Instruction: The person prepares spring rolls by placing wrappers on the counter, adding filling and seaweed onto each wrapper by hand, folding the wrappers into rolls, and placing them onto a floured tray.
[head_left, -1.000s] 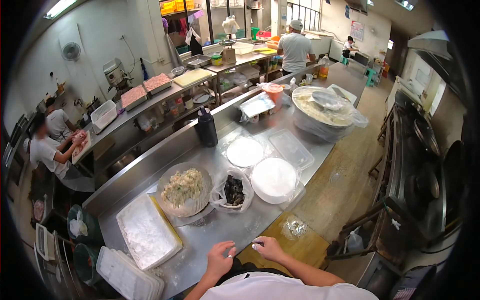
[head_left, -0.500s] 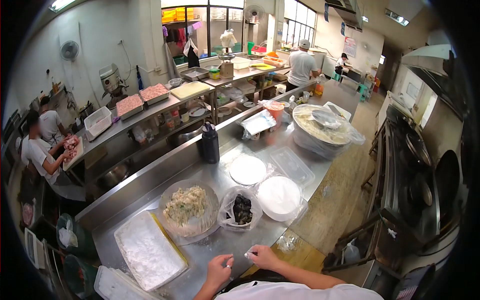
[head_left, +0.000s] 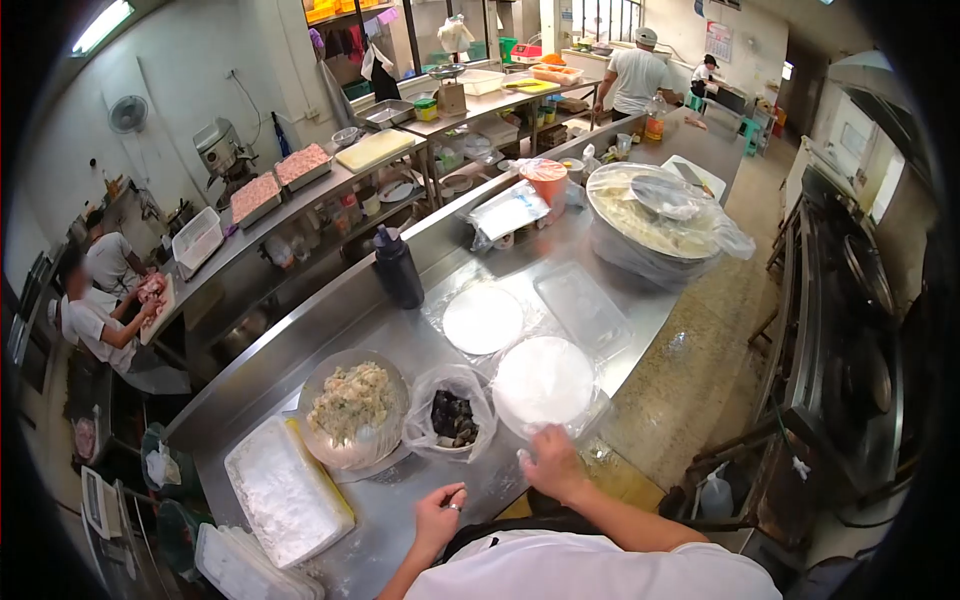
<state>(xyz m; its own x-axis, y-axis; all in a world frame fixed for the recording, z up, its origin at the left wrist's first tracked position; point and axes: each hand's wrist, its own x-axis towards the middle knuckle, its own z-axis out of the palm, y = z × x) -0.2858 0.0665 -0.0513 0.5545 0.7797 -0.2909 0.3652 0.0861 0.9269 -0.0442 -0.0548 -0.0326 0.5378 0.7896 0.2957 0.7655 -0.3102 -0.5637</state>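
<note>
My right hand (head_left: pixel 549 458) reaches forward to the near edge of a round white stack in clear plastic (head_left: pixel 545 380) and touches its wrapping. My left hand (head_left: pixel 439 512) rests low on the steel counter (head_left: pixel 480 480), fingers loosely curled, holding nothing I can see. Just ahead of it stand a plastic-lined bowl of dark pieces (head_left: pixel 449 419) and a bowl of pale chopped filling (head_left: pixel 351 405). A tray of white floured pieces (head_left: pixel 286 490) lies to the left. A second round white stack (head_left: pixel 483 320) sits farther back.
A dark bottle (head_left: pixel 398 269), a clear lidded tray (head_left: pixel 582 304) and a big plastic-covered bowl (head_left: pixel 660 215) stand farther along the counter. Two people work at the left (head_left: pixel 100 300), others at the far end (head_left: pixel 635 75). Stoves with woks (head_left: pixel 860 300) line the right aisle.
My right hand has moved forward from the counter edge to the near white stack. My left hand stayed about where it was. The view tilted a little.
</note>
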